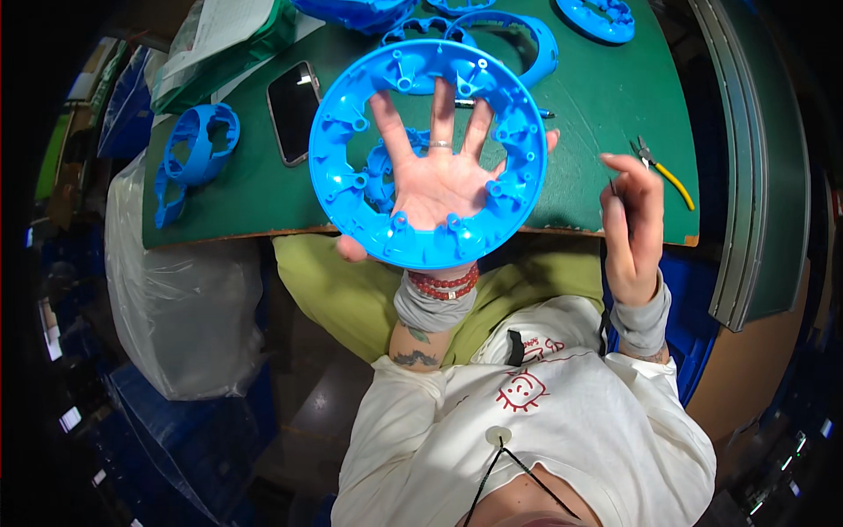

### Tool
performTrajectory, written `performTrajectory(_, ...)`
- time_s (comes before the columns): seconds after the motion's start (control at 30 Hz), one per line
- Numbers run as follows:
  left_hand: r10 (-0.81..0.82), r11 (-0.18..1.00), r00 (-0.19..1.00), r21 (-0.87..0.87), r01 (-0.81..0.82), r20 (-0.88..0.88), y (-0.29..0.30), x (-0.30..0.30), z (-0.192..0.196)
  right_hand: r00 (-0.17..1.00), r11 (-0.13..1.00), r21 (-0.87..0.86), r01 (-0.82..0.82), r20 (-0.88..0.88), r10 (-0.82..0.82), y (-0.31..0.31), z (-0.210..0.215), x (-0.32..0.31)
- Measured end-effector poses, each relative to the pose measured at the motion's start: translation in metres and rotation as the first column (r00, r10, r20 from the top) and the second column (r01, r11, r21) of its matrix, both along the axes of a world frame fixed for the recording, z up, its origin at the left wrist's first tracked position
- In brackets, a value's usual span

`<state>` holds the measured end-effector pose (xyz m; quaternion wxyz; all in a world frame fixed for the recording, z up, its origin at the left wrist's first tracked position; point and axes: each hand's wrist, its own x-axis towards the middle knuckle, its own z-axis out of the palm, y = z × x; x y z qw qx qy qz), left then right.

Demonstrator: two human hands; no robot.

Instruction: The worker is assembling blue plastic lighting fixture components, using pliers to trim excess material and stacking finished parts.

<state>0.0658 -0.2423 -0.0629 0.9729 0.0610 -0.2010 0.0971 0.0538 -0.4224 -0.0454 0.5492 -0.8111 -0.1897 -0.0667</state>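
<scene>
A bright blue plastic ring (pixel 338 180) with several moulded posts and scalloped cut-outs is held up above the table's near edge. Under it lies my left hand (pixel 442 186), palm up with fingers spread. The palm shows through the ring's opening, while the thumb and little finger reach out past the rim, bearing it from below. To the right, apart from the ring, my right hand (pixel 634 220) is raised with thumb and fingers pinched together. A small thin dark sliver (pixel 613 186) shows between those fingertips; its kind is too small to tell.
On the green table (pixel 588 114) lie a phone (pixel 295 112), yellow-handled cutters (pixel 667 174), a pen (pixel 546 113) and several blue plastic parts, such as a round housing (pixel 176 145). A green bin (pixel 233 53) stands at the far left. A metal-edged frame (pixel 746 158) borders the right.
</scene>
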Motion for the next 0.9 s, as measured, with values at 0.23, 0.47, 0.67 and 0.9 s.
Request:
performTrajectory(0.23,0.205,0.975,0.979,0.085,-0.204,-0.004,-0.003,0.0,0.001,0.968,0.966,-0.154,-0.206,0.113,0.224,0.036,0.007,-0.029)
performTrajectory(0.47,0.256,0.956,0.965,0.133,-0.26,0.046,0.001,-0.002,0.002,0.965,0.964,-0.151,-0.221,0.108,0.239,0.055,0.006,-0.032)
performTrajectory(0.67,0.262,0.958,0.965,0.115,-0.264,0.034,-0.001,0.0,0.002,0.967,0.962,-0.143,-0.233,0.071,0.245,0.055,0.005,-0.032)
performTrajectory(0.9,-0.302,0.941,0.95,0.133,0.311,-0.082,0.019,-0.006,0.006,0.992,0.895,0.445,0.041,-0.125,0.016,0.029,0.014,-0.012)
